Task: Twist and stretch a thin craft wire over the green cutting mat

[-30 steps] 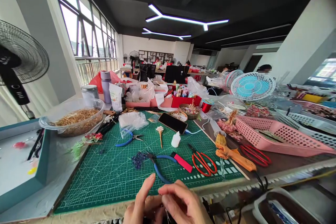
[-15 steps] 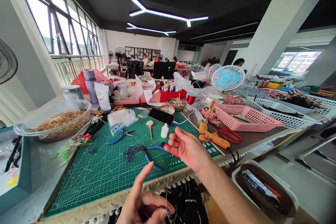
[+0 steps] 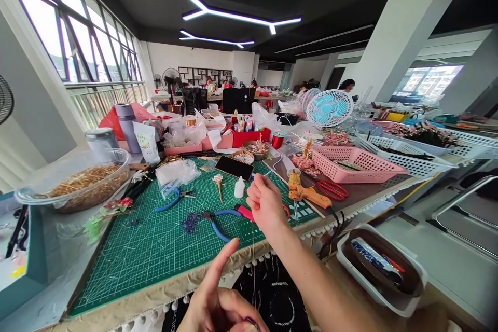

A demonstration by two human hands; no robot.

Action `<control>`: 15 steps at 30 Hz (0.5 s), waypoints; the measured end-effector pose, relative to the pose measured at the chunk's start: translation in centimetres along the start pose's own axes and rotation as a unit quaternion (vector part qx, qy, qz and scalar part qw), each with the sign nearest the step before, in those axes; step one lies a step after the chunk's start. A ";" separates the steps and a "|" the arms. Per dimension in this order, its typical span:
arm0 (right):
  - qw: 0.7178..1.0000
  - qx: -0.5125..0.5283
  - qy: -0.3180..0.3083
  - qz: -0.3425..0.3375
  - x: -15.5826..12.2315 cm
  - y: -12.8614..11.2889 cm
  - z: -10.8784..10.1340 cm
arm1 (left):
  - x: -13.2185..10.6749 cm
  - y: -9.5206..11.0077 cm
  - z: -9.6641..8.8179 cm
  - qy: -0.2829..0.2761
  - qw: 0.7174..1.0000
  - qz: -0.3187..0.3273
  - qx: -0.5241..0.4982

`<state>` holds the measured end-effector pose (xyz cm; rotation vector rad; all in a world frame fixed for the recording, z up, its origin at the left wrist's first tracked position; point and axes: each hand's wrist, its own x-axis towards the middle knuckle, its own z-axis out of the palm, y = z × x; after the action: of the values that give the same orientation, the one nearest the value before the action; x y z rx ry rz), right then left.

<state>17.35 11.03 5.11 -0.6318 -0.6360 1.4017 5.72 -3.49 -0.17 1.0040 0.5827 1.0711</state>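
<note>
Head view, one moment. Right hand (image 3: 264, 206) is raised above the near edge of the desk (image 3: 361, 202), fingers pinched shut on the upper end of a thin thread (image 3: 253, 264). The thread runs straight down, taut, to the left hand (image 3: 218, 303), which sits low in front of the desk's near edge, over dark patterned cloth (image 3: 272, 301). Left thumb and fingers are closed on the lower end of the thread, where a small dark bead shows; the forefinger sticks up, free.

On the desk: green cutting mat (image 3: 155, 249) along the near edge. On the mat, just behind the right hand, blue-handled pliers (image 3: 218, 220) lie next to a small heap of purple beads (image 3: 190, 222). A second pair of blue pliers (image 3: 171, 199) lies farther back, near a clear plastic bag (image 3: 177, 172). A small white bottle (image 3: 239, 188) stands near mid-mat, with a black phone (image 3: 234, 167) at the mat's far edge.

To the right of the mat: orange glue gun (image 3: 307, 194), red scissors (image 3: 330, 190), pink basket (image 3: 356, 163). Left edge of the desk: clear bowl (image 3: 73, 179) holding straw-coloured strands. Far right corner: a blue fan (image 3: 329, 107).

A bin (image 3: 383, 270) sits on the floor, right of the desk.
</note>
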 end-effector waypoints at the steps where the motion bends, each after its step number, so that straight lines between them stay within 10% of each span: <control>1: 1.000 -0.014 0.007 -0.007 0.0 0.3 -0.1 | 0.0 0.0 0.1 -0.004 1.000 -0.002 -0.006; 7: 0.997 -0.063 0.016 -0.046 0.7 0.1 -1.0 | -0.4 0.0 -0.4 0.009 0.999 0.003 0.039; 15: 0.981 -0.086 -0.124 -0.122 -2.5 -7.3 0.9 | 0.4 -1.5 -0.6 0.204 0.979 -0.001 0.002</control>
<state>21.56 8.05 10.98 -0.4966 -1.0082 1.2114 6.10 -3.10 -1.74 0.7881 0.9165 1.2855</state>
